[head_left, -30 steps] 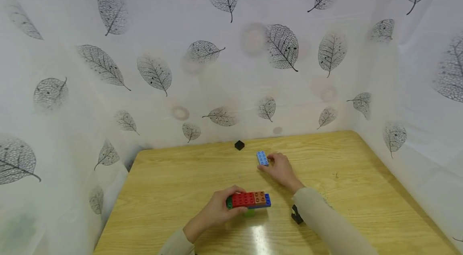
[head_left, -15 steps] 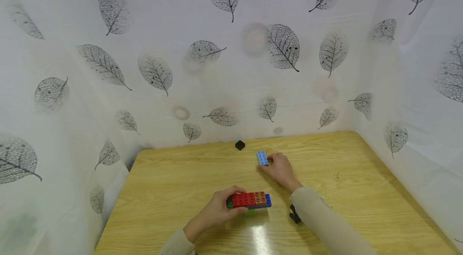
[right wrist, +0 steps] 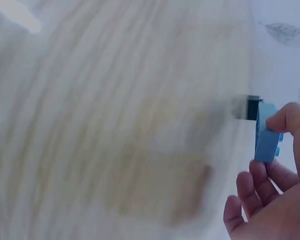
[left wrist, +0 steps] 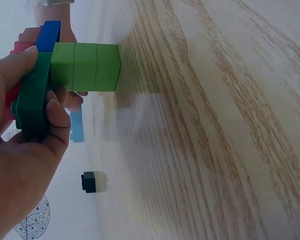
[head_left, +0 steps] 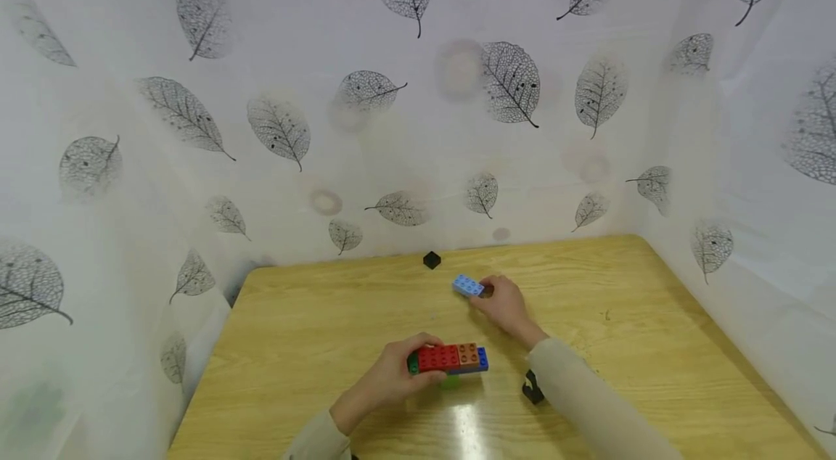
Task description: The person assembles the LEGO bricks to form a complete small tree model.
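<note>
Your right hand [head_left: 506, 306] is pinching the light-blue brick [head_left: 468, 286] nr the table's [head_left: 313, 329] far edge; it's probably light, stiff, slick, so grip its long sides. Left hand [head_left: 390, 378] is clasping the brick stack [head_left: 449, 359] nr the front edge.

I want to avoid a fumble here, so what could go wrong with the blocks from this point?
The right hand pinches the light blue brick only at one end with its fingertips, so it might twist or drop. The left hand grips the stacked block assembly at its green end; pressing a brick onto the far end could tip it.
</note>
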`<state>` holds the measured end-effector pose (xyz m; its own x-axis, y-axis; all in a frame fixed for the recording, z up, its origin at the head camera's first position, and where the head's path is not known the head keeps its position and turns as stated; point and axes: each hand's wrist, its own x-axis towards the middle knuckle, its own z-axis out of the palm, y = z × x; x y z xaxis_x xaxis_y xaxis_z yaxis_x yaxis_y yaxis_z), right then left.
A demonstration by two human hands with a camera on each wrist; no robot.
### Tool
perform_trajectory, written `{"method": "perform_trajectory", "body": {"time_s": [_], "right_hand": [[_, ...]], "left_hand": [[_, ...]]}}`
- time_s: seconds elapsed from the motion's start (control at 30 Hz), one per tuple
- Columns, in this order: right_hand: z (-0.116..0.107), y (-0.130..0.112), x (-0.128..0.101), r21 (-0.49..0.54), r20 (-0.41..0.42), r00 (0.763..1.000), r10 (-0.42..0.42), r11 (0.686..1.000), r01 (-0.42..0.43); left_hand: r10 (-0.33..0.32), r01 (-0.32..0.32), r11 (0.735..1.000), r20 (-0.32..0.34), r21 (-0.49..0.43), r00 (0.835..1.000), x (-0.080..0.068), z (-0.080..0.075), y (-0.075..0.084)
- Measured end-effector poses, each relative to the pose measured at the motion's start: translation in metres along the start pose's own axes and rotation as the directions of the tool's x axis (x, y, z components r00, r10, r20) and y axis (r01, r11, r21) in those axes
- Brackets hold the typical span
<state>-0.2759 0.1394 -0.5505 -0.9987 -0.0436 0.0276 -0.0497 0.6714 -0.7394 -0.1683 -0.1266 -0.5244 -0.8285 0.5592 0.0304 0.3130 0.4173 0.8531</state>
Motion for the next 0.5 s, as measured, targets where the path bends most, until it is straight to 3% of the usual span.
{"method": "perform_trajectory", "body": {"time_s": [0.23,0.5], "right_hand": [[-0.016,-0.021,-0.018,0.108,0.076,0.992,-0.098,0.99,0.089],[-0.031,-0.032,-0.039,0.089,0.127,0.962,-0.243,0.969,0.233]], "left_hand": [[0.005,-0.005,1.0,0.001,0.004,1.0,0.0,-0.001,0.002],[-0.002,0.002,1.0,-0.007,0.001,1.0,-0.001,-0.001,0.003]]}}
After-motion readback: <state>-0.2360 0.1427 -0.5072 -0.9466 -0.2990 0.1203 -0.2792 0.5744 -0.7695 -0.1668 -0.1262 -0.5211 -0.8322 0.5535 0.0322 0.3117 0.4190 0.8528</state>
